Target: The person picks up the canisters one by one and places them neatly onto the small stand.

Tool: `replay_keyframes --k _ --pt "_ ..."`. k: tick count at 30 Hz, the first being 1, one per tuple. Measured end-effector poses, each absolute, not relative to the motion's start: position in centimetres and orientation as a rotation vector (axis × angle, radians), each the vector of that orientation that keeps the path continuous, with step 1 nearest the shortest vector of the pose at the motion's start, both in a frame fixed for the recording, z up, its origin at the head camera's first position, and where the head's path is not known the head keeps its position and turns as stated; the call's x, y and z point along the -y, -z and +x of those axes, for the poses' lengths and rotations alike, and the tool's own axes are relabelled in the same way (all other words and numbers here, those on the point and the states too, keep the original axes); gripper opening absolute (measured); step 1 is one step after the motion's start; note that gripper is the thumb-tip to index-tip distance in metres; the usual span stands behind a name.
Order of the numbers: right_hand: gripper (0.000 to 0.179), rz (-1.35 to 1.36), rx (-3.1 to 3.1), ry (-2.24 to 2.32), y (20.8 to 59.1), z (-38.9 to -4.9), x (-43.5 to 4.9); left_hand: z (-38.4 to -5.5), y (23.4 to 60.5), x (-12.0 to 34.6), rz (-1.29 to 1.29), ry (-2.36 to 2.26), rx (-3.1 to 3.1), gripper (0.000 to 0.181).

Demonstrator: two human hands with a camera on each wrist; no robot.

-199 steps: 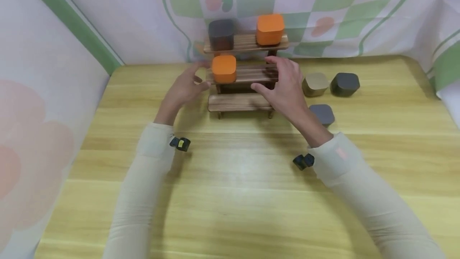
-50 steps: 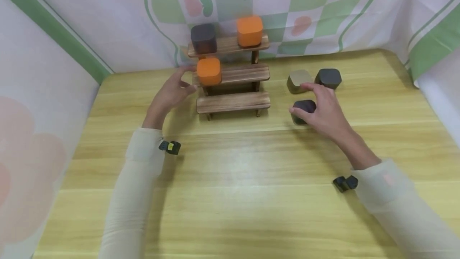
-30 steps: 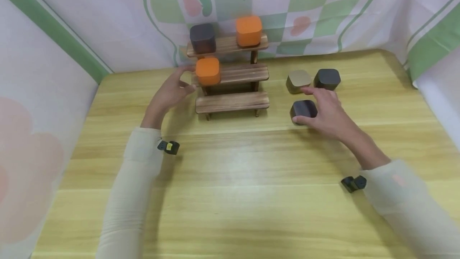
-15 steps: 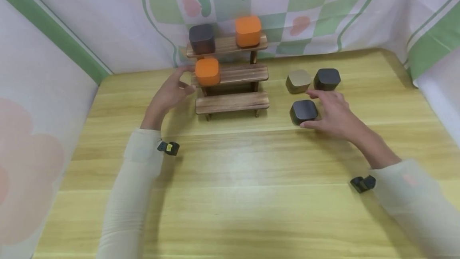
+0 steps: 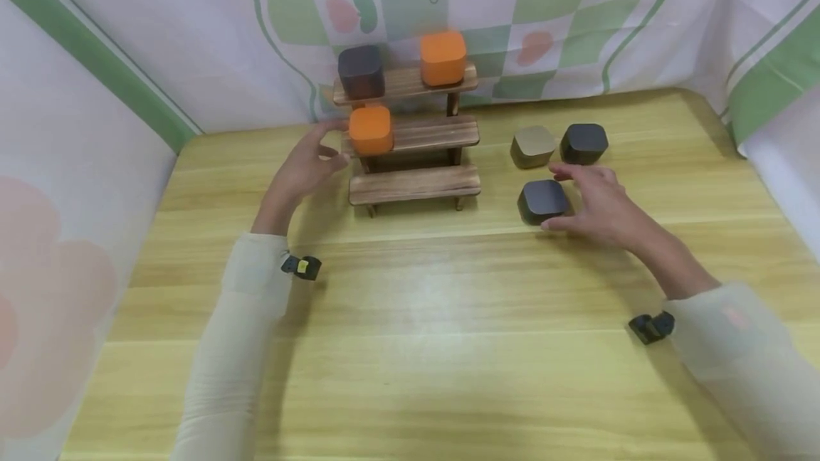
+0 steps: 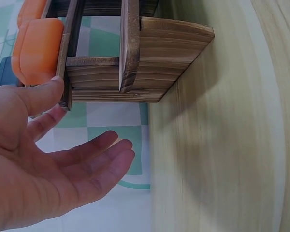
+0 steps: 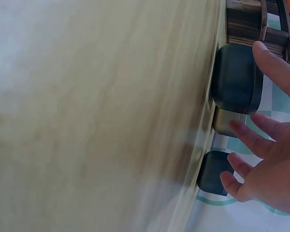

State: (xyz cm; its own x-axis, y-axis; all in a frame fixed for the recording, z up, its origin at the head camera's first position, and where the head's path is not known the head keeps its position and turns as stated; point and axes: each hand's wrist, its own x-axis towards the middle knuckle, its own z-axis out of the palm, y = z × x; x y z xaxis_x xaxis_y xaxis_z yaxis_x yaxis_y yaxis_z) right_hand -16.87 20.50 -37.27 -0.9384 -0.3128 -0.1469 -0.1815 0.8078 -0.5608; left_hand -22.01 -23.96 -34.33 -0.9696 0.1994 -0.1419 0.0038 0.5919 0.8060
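Note:
My right hand (image 5: 598,205) is spread beside a dark grey rounded-square box (image 5: 542,200) on the table. Thumb and index finger lie off its right side, and nothing is held. In the right wrist view a thin lid seam runs round this box (image 7: 237,79). My left hand (image 5: 304,166) is at the left end of a three-tier wooden stand (image 5: 435,135). Thumb and index tips lie right at the middle shelf's end, next to an orange box (image 5: 371,130). The other fingers extend loosely in the left wrist view.
On the stand's top shelf are a black box (image 5: 361,71) and another orange box (image 5: 443,57). A gold box (image 5: 533,146) and a black box (image 5: 584,144) stand behind the dark grey one. A patterned curtain (image 5: 480,13) hangs behind the table (image 5: 416,347).
My right hand went from the stand's right side to the dark grey box, then opened and drew back to the right. The box stays in place. My left hand stays at the stand.

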Motion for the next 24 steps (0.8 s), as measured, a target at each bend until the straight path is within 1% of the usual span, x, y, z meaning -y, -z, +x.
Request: replay_keyframes --k 9,24 --pt "0.098 -0.339 -2.74 0.838 37.5 -16.6 -21.1 -21.8 34.8 24.0 0.188 -1.43 -2.571 0.059" --pt "0.088 -0.462 -2.635 1.009 37.9 -17.0 -21.6 -21.5 34.7 23.8 0.186 -1.435 -2.585 0.059"
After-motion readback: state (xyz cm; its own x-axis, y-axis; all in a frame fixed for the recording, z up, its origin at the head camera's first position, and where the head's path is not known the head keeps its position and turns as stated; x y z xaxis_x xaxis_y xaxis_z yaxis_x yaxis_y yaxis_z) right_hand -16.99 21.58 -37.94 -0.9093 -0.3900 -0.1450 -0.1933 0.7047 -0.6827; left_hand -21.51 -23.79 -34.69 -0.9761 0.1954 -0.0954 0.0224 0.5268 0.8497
